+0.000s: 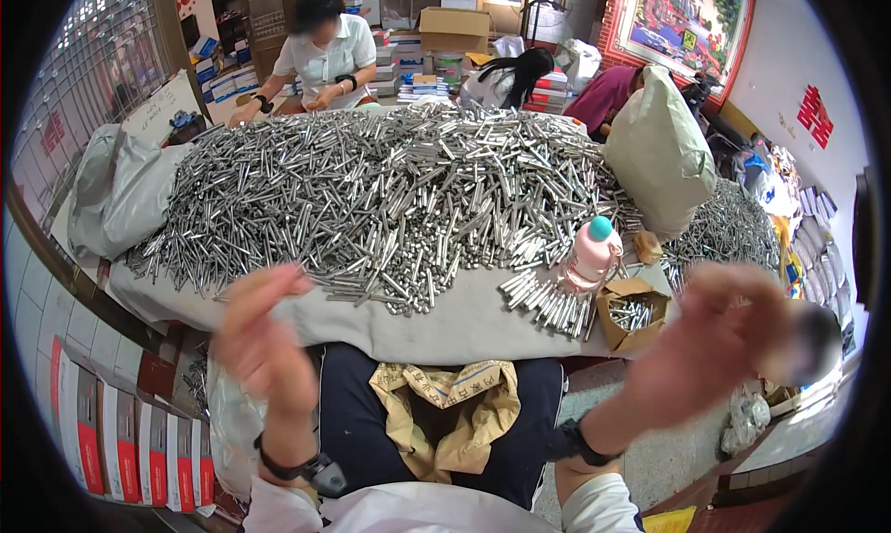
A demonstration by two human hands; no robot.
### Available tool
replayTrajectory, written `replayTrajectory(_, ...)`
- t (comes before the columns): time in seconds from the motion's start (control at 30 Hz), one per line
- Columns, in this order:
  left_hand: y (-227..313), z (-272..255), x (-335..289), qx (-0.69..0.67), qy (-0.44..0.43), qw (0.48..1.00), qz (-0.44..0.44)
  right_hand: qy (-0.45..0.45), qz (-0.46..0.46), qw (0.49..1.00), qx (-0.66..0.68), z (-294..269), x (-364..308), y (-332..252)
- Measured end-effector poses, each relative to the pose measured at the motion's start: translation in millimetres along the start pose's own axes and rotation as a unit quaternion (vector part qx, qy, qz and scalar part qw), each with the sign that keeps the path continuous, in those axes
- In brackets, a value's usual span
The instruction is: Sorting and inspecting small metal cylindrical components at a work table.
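Observation:
Both of my hands are raised in the air, blurred by motion, and I see nothing held in either. My left hand (264,333) hovers before the near left edge of a big heap of short metal rods (371,199), fingers extended loosely to the right. My right hand (687,347) is up at the right, fingers bent but apart, beside a small open cardboard box (620,315) of rods. Left of that box stands a pink bottle with a teal cap (594,255), behind a row of rods (548,303). An opened tan paper sack (445,385) rests between my legs.
A grey cloth (464,320) covers the table. Full sacks stand at its right (661,153) and left (125,194). Across the table a person in white (325,60) handles rods; two others bend at the far side. Red-and-white boxes (139,445) line the floor at my left.

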State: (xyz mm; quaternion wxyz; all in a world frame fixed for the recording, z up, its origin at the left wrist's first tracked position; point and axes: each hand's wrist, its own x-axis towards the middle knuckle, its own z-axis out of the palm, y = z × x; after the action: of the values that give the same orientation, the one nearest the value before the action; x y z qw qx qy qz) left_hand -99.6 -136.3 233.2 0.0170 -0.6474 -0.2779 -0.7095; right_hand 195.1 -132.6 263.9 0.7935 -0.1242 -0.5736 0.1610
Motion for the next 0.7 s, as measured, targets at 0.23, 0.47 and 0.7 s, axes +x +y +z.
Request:
replayTrajectory(0.23,-170,17,-152,0.212,-0.153,0.938,-0.226,-0.230,0.122,0.940,-0.221,47,-77,172)
replayTrajectory(0.47,-201,35,-179,0.327,-0.267,0.874,-0.240,-0.292,0.197,0.904,-0.243,38,-129,237)
replayTrajectory(0.7,-201,41,-184,0.375,-0.271,0.853,-0.243,-0.293,0.247,0.896,-0.223,36,-151,273)
